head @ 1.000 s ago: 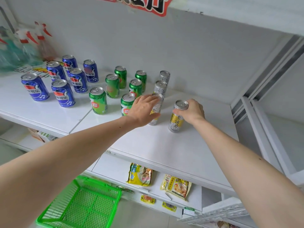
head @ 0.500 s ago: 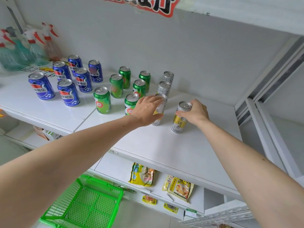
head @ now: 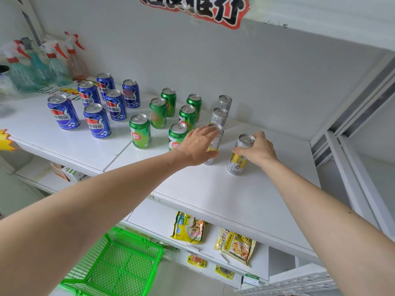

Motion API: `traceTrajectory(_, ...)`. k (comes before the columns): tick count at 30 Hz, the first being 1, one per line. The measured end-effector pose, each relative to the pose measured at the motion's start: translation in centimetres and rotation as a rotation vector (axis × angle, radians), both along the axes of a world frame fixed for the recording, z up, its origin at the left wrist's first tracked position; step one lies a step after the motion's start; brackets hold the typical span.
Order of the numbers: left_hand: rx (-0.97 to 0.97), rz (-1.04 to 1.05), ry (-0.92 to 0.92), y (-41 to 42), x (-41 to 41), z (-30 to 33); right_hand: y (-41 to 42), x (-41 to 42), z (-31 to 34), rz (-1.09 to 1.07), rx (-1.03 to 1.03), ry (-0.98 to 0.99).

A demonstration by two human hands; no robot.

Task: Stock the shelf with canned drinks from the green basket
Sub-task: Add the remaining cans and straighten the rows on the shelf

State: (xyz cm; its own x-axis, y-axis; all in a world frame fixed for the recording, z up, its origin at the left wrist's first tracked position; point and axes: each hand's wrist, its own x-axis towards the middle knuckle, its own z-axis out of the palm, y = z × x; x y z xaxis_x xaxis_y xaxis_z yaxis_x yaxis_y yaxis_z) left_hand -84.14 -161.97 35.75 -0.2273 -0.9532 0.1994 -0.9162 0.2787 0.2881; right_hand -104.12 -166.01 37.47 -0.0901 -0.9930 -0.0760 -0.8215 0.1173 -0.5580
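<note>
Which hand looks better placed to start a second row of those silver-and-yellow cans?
The right hand, probably. It grips a silver-and-yellow tea can standing alone on bare shelf, right of the row. The left hand holds the row's front can.

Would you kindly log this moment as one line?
left hand grips silver can | right hand grips yellow-label can | both upright on shelf
</note>
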Motion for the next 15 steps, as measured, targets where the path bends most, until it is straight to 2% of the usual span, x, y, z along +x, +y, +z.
traceTrajectory(4, -0.067, -0.018, 0.032, 0.6, 0.8, -0.5, 0.6, 0.6, 0.4, -0.005, -0.073, -0.042)
traceTrajectory(11, -0.174, 0.036, 0.148, 3.1, 4.8, -2.5, 1.4, 4.4, 2.1, 0.053, -0.38, -0.027)
traceTrajectory(15, -0.13, 0.141, 0.289, 3.7, 8.3, -3.8, 2.4, 9.1, 2.6, 0.085, -0.507, -0.134)
